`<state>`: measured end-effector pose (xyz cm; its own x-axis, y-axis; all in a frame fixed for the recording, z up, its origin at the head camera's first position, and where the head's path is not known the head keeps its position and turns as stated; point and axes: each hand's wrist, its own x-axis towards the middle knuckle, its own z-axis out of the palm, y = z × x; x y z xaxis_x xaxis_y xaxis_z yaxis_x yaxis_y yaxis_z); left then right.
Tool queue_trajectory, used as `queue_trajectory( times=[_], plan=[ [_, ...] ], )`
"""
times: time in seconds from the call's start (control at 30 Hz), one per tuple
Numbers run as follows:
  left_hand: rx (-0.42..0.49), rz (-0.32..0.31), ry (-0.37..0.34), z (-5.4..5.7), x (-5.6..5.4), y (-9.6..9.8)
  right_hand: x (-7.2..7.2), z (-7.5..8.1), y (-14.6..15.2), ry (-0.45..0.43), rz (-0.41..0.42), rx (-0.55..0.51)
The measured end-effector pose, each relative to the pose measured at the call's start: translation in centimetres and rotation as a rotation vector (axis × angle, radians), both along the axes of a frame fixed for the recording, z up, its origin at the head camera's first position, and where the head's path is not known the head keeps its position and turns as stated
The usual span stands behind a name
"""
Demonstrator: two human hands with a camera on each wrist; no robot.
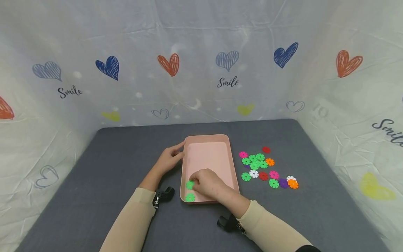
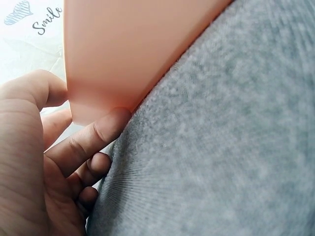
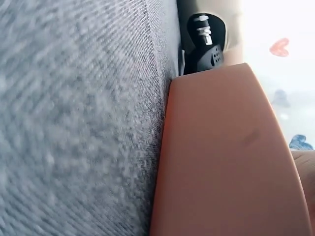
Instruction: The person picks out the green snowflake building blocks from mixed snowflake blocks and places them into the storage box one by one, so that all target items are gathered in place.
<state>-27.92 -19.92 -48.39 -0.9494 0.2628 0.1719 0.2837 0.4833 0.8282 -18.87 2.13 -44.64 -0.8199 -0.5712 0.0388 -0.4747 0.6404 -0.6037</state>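
A pink rectangular tray (image 1: 209, 154) lies on the dark grey table. My left hand (image 1: 168, 159) is at its left side, fingers against the rim and outer wall; in the left wrist view a finger touches the tray wall (image 2: 133, 44) low down, by the cloth. Over the tray's near left part, my right hand (image 1: 207, 182) pinches a green flower-shaped disc (image 1: 189, 185) at its edge with thumb and fingers. A second green disc (image 1: 190, 197) lies in the near left corner. The tray's outer wall (image 3: 226, 157) fills much of the right wrist view, with the right fingers hidden.
Right of the tray lies a loose spread of flower-shaped discs: several green discs (image 1: 254, 164) overlapping, plus red discs (image 1: 263, 176), an orange disc (image 1: 293, 184), a purple disc (image 1: 283, 183), pink and white ones. A white heart-printed curtain (image 1: 195, 91) surrounds the table (image 1: 126, 154).
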Motion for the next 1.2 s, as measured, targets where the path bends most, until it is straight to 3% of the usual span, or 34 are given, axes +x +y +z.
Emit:
queue_trajectory(
  times=[0.13, 0.23, 0.43, 0.57, 0.67, 0.77, 0.93, 1.1, 1.2],
  plan=[
    [0.003, -0.007, -0.002, 0.2, 0.1, 0.0, -0.2, 0.4, 0.3, 0.000, 0.017, -0.007],
    [-0.007, -0.002, -0.002, 0.2, 0.1, 0.0, -0.6, 1.8, 1.1, -0.004, 0.012, -0.016],
    [-0.013, 0.006, 0.002, 0.1, 0.1, 0.0, -2.0, 5.6, 4.9, 0.014, -0.102, -0.022],
    [-0.016, 0.016, 0.013, 0.1, 0.1, 0.0, -3.7, 6.6, 8.3, 0.075, -0.188, 0.013],
    [-0.018, 0.021, 0.004, 0.1, 0.0, 0.0, -4.8, 6.4, 10.8, 0.113, -0.254, 0.071],
    [-0.018, 0.027, -0.013, 0.0, 0.0, 0.0, -5.5, 5.7, 12.7, 0.125, -0.332, 0.194],
    [-0.014, 0.032, -0.021, 0.0, 0.1, 0.1, -6.3, 4.1, 14.5, 0.074, -0.416, 0.390],
    [-0.017, 0.034, -0.010, 0.0, 0.1, 0.2, -6.9, 2.9, 14.8, -0.042, -0.440, 0.415],
    [-0.020, 0.031, -0.003, 0.0, 0.0, 0.2, -7.1, 2.5, 14.8, -0.065, -0.455, 0.413]
  ],
)
